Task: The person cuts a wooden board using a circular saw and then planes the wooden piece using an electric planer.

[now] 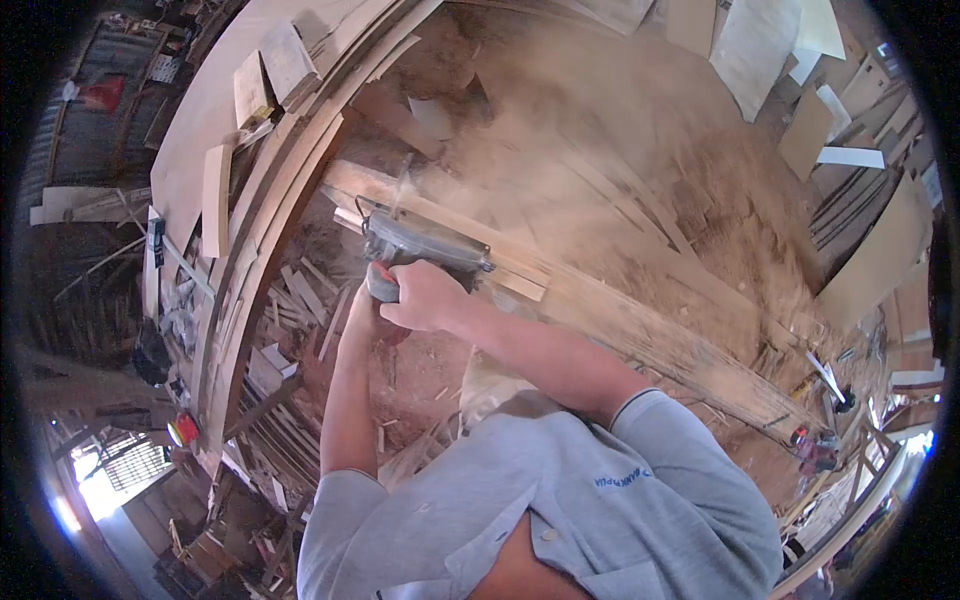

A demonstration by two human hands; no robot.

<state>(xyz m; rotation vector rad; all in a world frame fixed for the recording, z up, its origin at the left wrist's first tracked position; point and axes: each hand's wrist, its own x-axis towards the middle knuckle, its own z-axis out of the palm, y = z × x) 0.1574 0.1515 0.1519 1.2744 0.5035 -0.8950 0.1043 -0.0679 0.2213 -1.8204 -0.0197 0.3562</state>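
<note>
A grey power tool that looks like a circular saw (425,246) rests on a long wooden plank (610,310), near its far left end. My right hand (425,296) is closed around the tool's red-and-grey rear handle. Beside it, my left hand (364,308) also grips the handle, its fingers mostly hidden behind the tool and my right hand. A short strip of wood (522,284) lies along the plank just right of the tool. Fine dust blows up and away over the far side. The blade is out of sight.
Stacked long boards (260,230) curve along the left, with short wood blocks (286,65) on a pale sheet. Offcuts (305,290) litter the ground. Sheet panels (885,260) lean at the right. A red-and-black tool (815,448) sits near the plank's right end.
</note>
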